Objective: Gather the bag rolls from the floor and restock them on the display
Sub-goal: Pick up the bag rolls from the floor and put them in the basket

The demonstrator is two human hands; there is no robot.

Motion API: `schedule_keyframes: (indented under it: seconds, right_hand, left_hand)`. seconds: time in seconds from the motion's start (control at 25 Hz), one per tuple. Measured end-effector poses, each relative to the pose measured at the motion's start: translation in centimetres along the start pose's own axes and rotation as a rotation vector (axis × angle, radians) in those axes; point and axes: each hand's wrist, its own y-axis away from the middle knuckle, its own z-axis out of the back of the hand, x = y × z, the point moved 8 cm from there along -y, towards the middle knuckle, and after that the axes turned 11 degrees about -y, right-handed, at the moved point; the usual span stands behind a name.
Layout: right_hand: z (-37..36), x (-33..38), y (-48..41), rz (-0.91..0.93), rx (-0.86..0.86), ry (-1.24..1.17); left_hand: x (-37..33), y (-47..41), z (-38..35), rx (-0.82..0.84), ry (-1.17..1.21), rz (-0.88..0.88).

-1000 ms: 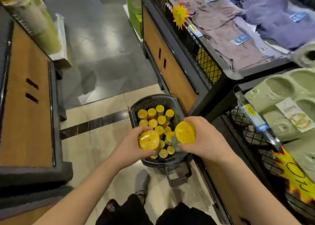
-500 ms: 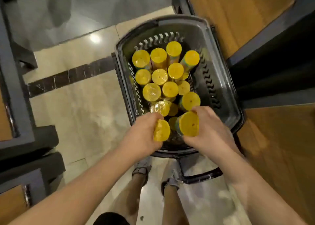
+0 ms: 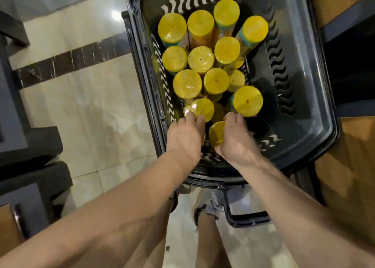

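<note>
Head camera, looking straight down: we see the bag rolls (image 3: 216, 81) standing on end in a dark plastic basket (image 3: 304, 142), packed against its left wall, their yellow ends facing up (some glossy with wrap). The far ones show teal label bands down their sides, but the print is too blurred for us to read any brand.

At the near end of the cluster both hands are inside the basket. The right hand (image 3: 236, 140) has its grip clamped on a yellow roll (image 3: 216, 134), fingers curled over the top and the thumb beneath, the roll's end facing left. The left hand (image 3: 185, 140) is just beside it, knuckles up, its grip curled on a second roll (image 3: 203, 139) of which we see only a yellow sliver at the palm's edge; its fingertips touch a glossy standing roll.

The basket sits on a pale tiled floor (image 3: 101, 115) crossed by a dark marble stripe (image 3: 67, 63), its handle (image 3: 247, 220) folded down near a grey shoe (image 3: 211, 207). A wood-panelled fixture (image 3: 345, 166) stands right, and a dark fixture base (image 3: 30, 146) stands left.
</note>
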Motion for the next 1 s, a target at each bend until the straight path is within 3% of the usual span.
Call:
schedule_keyframes:
  seconds: [0.32, 0.48, 0.64, 1.0]
  right_hand:
    - [0.7, -0.3, 0.1, 0.000, 0.134, 0.048]
    - [7.0, 3.2, 2.8, 0.123, 0.039, 0.031]
    - [18.1, 8.7, 7.3, 0.221, -0.117, 0.027]
    - [47.6, 22.0, 28.2, 0.344, -0.453, 0.224]
  left_hand:
    - [-0.1, 0.0, 0.4, 0.037, -0.082, -0.047]
    - [2.0, 1.8, 6.2, -0.002, -0.072, -0.055]
    - [5.0, 6.1, 15.9, -0.096, -0.080, -0.074]
    - [6.6, 25.2, 48.5, -0.465, -0.118, -0.246]
